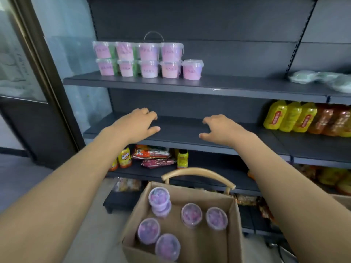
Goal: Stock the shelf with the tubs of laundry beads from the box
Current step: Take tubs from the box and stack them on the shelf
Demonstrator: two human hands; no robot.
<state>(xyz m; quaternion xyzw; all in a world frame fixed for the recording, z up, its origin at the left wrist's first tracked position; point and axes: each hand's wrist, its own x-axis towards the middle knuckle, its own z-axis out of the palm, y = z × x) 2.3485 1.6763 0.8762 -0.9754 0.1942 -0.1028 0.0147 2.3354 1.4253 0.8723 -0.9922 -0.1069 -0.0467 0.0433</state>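
Observation:
Several pink-labelled tubs of laundry beads (150, 59) stand stacked in two rows at the left of the upper shelf (237, 86). Below me an open cardboard box (234, 224) holds several more tubs (191, 215) with clear lids and purple beads; two of them at its back left are stacked. My left hand (138, 123) and my right hand (220, 129) hover empty in front of the bare middle shelf (180, 130), fingers loosely bent, about a hand's width apart.
Yellow and orange drink bottles (290, 116) fill the right of the middle shelf. Snack packets (152, 155) lie on the shelf below. A curved wooden chair back (199, 173) rises behind the box. A glass-door cabinet (24, 63) stands at left. Pale green bags (322, 78) lie at upper right.

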